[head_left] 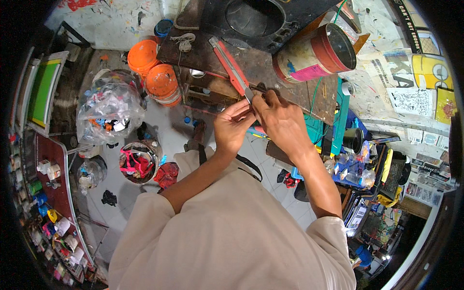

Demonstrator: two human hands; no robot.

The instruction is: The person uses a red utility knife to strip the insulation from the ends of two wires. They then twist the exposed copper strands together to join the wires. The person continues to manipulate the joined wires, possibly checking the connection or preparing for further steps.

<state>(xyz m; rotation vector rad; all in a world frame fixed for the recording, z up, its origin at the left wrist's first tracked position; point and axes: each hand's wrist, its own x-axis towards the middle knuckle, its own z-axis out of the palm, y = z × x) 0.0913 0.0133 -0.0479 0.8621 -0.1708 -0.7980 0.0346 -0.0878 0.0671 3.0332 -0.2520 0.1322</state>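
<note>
A red box cutter (229,63) with a silver blade points down toward me over the dark wooden tabletop (309,99), its blade end between my hands. My right hand (280,121) is closed, thumb and curled fingers pinched at the blade end, partly hiding it. My left hand (232,126) is just below, its fingertips drawn together against the blade from the left. Whether anything small is also between the fingers is hidden. A white cord (185,42) lies on the tabletop up and left of the cutter.
Orange buckets (162,86), a bagged heap (110,113) and a bin of cloth (139,162) stand left. A large paint-smeared can (309,58) and black appliance (249,19) sit on the table. A cluttered blue shelf (355,169) is right, a red board (53,157) far left.
</note>
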